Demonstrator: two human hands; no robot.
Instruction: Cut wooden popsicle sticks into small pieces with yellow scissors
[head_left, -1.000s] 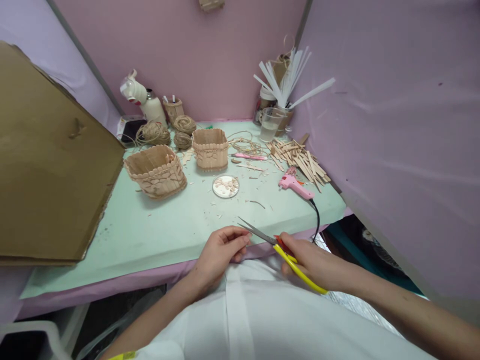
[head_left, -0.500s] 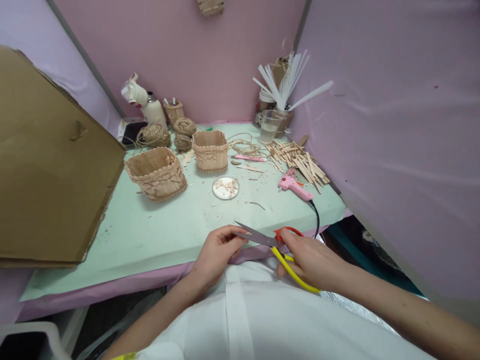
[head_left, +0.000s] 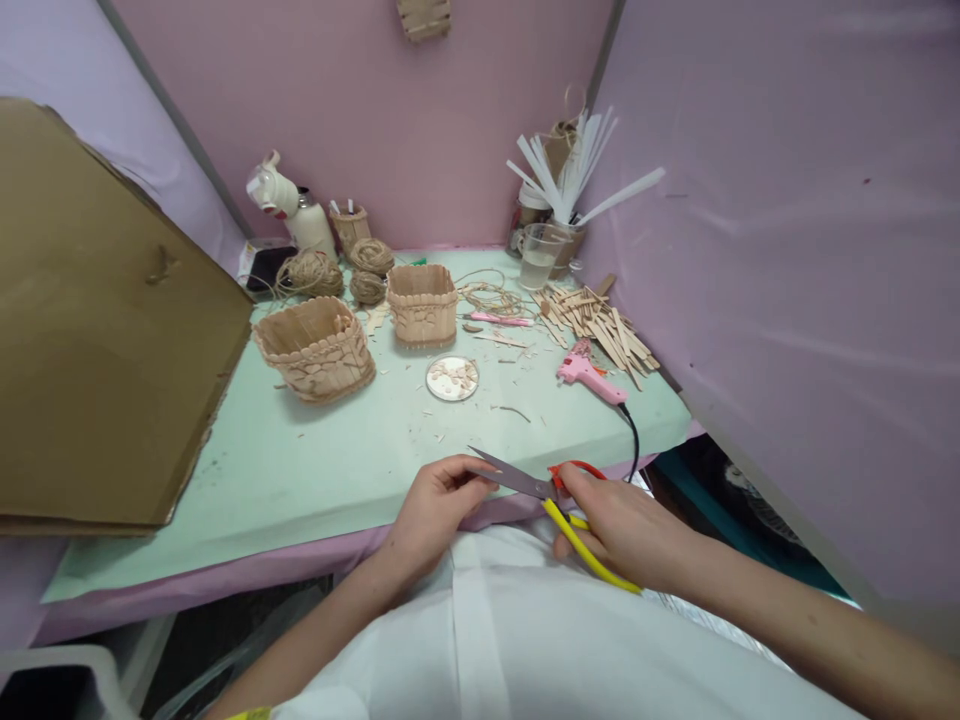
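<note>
Clearly, the table (head_left: pixel 352 455) under its pale green cover is the biggest thing before me, with a brown cardboard sheet (head_left: pixel 112 330) standing at its left end. Toward the back right, white strips (head_left: pixel 566 180) fan out above a loose heap of flat wooden sticks (head_left: pixel 611 330). Two wood-slatted baskets sit upright near each other, the left basket (head_left: pixel 319 365) a little closer to the front than the middle basket (head_left: pixel 422 322). Down at the front edge, over the person's lap, the right hand (head_left: pixel 626 525) is clamped round the yellow and red handles of the scissors (head_left: pixel 523 482), whose blades, slightly parted, point at the left hand (head_left: pixel 439 505). That one has its thumb and forefinger drawn close together right by the blades; whether they pinch some tiny piece, I cannot tell. A pink glue gun (head_left: pixel 592 378) lies just in front of the sticks, its black cord (head_left: pixel 637 440) running off the edge. Balls of twine (head_left: pixel 311 273) rest behind the left basket. Smaller again, a round dish (head_left: pixel 448 395) holds thin wood chips (head_left: pixel 459 372), and a curved dark sliver (head_left: pixel 515 411) lies near it.
</note>
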